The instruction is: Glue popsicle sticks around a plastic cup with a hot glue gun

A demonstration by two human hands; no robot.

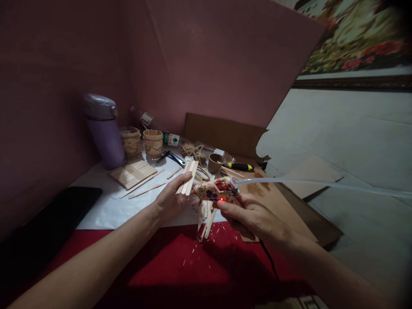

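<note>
My left hand (172,195) is closed on a few pale wooden craft sticks (189,178) lying side by side, their tops standing up past the thumb. My right hand (251,214) wraps round a flower-patterned hot glue gun (212,189) with a small red light glowing on its side. A long translucent glue stick (309,184) runs out of its back end to the right. The gun's nozzle points left at the held sticks; whether it touches them I cannot tell. Below the gun, more loose craft sticks (210,221) lie at the edge of the white sheet.
A purple flask (106,137), two carved wooden cups (153,144), a flat stick panel (133,173), twine (193,152), a small brown pot (216,163) and a black-and-yellow cutter (240,166) stand or lie behind my hands. Cardboard (283,206) covers the right side. Splinters dot the red cloth (167,262).
</note>
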